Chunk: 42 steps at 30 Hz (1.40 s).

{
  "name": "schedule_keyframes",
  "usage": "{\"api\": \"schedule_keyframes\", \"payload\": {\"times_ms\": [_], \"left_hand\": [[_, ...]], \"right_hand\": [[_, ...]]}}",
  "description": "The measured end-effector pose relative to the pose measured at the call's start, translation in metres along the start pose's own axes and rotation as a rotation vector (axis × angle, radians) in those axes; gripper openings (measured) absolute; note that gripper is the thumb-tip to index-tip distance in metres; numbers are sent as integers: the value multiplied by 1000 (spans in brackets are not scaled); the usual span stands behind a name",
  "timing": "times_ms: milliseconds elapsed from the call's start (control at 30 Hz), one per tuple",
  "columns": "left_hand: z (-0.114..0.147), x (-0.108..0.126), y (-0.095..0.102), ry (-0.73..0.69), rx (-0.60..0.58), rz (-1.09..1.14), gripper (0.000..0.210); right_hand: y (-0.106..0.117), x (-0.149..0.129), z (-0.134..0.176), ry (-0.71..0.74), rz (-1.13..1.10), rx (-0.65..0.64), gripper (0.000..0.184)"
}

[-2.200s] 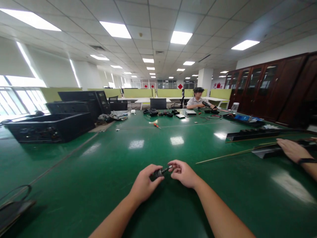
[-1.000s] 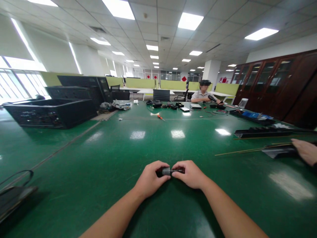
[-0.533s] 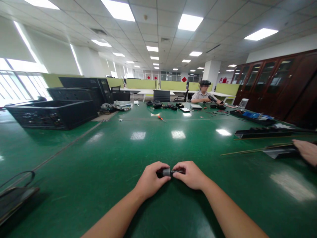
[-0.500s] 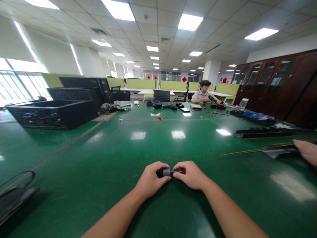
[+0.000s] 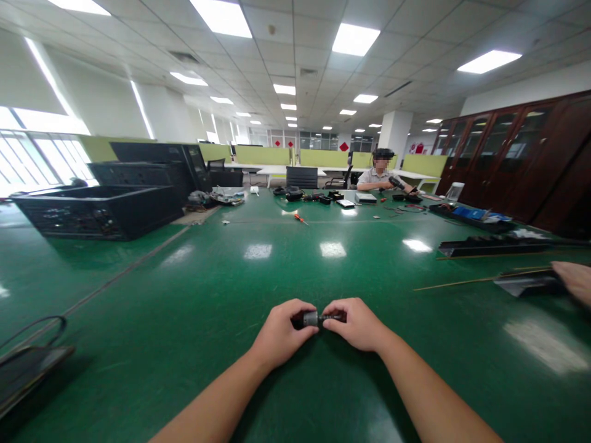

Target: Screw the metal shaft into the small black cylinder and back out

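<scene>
Low over the green table [image 5: 221,344], my hands face each other. My left hand [image 5: 286,329] is closed round a short grey metal cylinder [image 5: 310,319], its thumb and fingers on either side of it. Pinched in the fingers of my right hand [image 5: 353,326] is a thin dark rod [image 5: 333,317] with what look like ridges along it. The rod lies in line with the cylinder, its near end at the cylinder's face. Whether the two are joined cannot be made out, and my fingers hide parts of both.
Black computer cases [image 5: 106,209] stand at the left. An orange screwdriver [image 5: 300,218] lies farther back. At the right, another person's hand [image 5: 575,280] is by dark metal channels and thin rods [image 5: 455,285]. A person [image 5: 381,175] sits across the table.
My hands and the pieces in them hold nearly the same pose. At the right edge, the other person's hand and the thin rods have shifted slightly to the right.
</scene>
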<state>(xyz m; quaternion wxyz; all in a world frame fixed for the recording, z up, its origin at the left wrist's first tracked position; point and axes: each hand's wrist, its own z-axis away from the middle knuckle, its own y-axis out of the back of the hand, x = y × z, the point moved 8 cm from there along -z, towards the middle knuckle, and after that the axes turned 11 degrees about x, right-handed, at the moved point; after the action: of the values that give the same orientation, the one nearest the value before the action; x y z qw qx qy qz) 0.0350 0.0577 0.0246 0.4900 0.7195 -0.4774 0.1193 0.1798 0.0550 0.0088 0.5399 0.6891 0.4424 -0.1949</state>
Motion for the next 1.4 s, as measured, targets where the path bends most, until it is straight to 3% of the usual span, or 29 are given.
{"api": "schedule_keyframes", "payload": {"times_ms": [1400], "left_hand": [[-1, 0, -3, -8, -62, -8, 27]], "right_hand": [[-2, -4, 3, 12, 53, -18, 16]]}}
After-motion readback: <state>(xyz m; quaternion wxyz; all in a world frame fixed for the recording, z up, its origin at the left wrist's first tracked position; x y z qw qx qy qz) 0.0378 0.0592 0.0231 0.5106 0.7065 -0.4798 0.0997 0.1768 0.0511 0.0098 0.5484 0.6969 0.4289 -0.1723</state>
